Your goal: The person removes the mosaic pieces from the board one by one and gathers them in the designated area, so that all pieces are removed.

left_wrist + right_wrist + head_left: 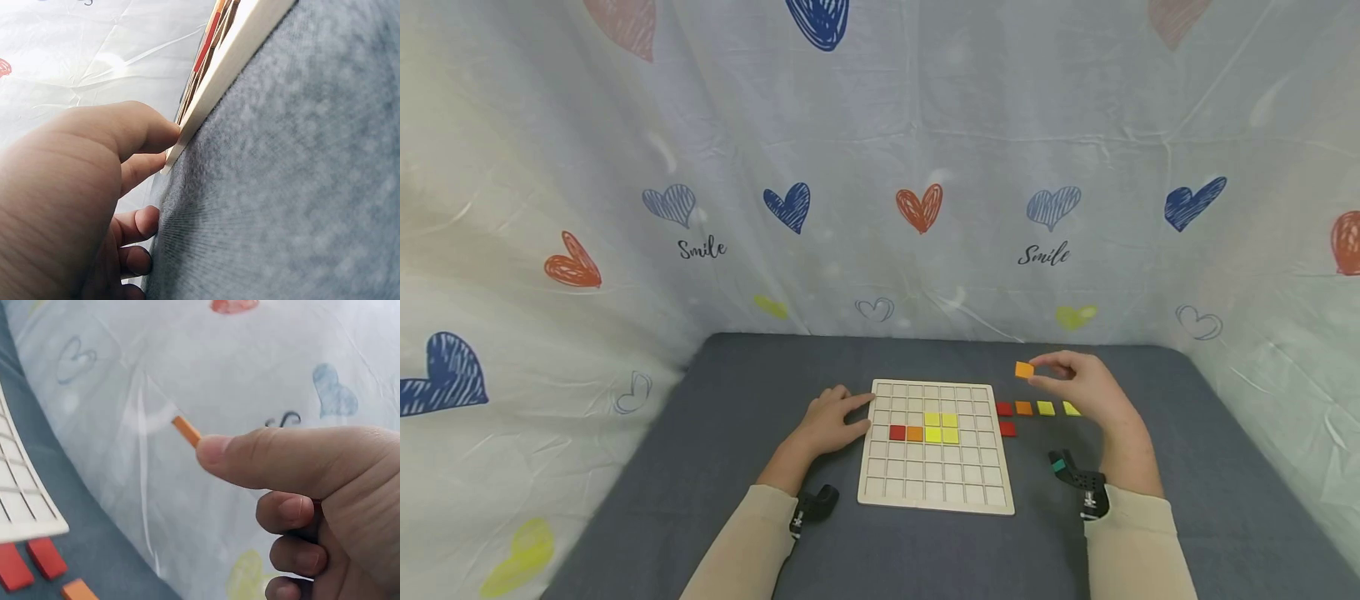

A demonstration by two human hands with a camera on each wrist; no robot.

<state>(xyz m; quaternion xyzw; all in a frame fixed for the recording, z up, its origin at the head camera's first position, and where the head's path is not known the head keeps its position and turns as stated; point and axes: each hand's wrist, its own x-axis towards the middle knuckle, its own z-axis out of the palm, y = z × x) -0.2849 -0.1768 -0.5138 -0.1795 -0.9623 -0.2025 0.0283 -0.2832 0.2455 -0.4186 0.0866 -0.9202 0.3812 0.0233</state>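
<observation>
Between thumb and fingertips, my right hand (1082,385) pinches a small square orange tile (1024,370) in the air, beyond the board's right side. The right wrist view shows the held tile (186,430) edge-on at the thumb tip. My left hand (829,423) touches the left edge of a pale gridded board (902,490) with thumb and forefinger. In the left wrist view, the board's side (215,87) meets those fingers. Set in the grid are a red tile (897,432), an orange tile (914,433) and several yellow tiles (932,435).
Right of the board lie two red tiles (1007,428), one orange tile (1023,408) and two yellow tiles (1046,408). A dark grey cloth (737,375) covers the table. Behind it hangs a white curtain (850,133) with printed hearts.
</observation>
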